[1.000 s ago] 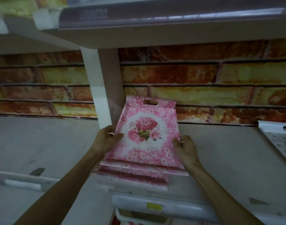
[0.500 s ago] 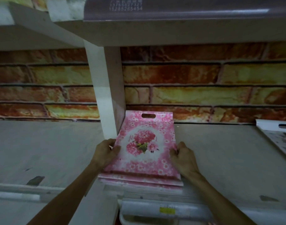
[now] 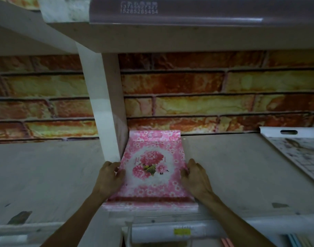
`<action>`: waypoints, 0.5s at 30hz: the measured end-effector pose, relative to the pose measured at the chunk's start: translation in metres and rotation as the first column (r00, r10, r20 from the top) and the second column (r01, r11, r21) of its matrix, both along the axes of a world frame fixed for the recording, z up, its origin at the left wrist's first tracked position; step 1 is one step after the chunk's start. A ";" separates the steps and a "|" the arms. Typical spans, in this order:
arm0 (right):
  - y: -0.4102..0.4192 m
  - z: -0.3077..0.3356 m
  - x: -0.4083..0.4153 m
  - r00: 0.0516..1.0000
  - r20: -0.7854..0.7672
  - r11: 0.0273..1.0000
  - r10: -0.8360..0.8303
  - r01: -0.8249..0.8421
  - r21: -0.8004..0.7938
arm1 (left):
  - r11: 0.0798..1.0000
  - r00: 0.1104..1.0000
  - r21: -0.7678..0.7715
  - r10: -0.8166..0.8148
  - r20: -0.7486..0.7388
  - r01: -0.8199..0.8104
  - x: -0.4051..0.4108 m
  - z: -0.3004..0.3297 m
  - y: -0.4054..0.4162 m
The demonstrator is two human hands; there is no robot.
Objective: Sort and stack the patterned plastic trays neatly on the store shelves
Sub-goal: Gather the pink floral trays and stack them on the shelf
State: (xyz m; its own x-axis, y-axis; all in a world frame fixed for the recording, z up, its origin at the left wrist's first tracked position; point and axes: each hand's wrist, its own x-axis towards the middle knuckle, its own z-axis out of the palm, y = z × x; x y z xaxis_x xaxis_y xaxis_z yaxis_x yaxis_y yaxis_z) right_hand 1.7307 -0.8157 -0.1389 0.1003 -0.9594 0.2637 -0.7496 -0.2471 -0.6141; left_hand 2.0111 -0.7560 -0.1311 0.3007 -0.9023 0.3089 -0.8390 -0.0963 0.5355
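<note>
On the shelf [image 3: 224,175] beside the post [image 3: 102,104] — both hands, left [image 3: 109,177] and right [image 3: 195,177], clasp the pink trays [image 3: 152,168] — seating the stack; next, square its edges.

shelf: pale grey board [image 3: 232,175], scuffed, brick-patterned wall behind its back edge
divider: white upright post [image 3: 100,107] rising from the shelf
left of shelf: pink floral trays [image 3: 152,175], stacked, against the post, reaching front edge
right edge: white patterned tray [image 3: 302,154]
</note>
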 end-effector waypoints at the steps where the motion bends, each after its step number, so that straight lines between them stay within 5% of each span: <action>1: 0.000 0.000 0.000 1.000 0.004 1.000 -0.008 0.008 0.006 | 1.000 1.000 0.006 -0.004 -0.003 0.004 0.000 -0.001 -0.001; 6: -0.003 0.007 -0.008 0.996 0.074 0.996 0.039 -0.045 0.082 | 0.999 0.997 0.051 0.002 -0.079 0.002 0.001 0.005 0.000; 10: -0.003 0.026 -0.040 0.981 0.179 0.997 0.071 -0.063 -0.051 | 0.991 0.986 -0.131 -0.027 -0.163 0.006 -0.014 0.027 0.007; 15: 0.012 0.059 -0.100 0.940 0.328 0.976 0.098 -0.027 -0.215 | 0.934 0.935 -0.306 -0.264 -0.236 0.187 -0.079 0.067 0.006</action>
State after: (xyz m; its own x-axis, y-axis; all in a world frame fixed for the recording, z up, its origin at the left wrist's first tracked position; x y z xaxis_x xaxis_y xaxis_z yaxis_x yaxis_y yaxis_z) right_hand 1.6308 -0.8036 -0.0801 0.0303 -0.8758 0.4817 -0.4883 -0.4335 -0.7574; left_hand 1.9322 -0.7496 -0.0642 0.2057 -0.8472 0.4898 -0.6415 0.2612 0.7213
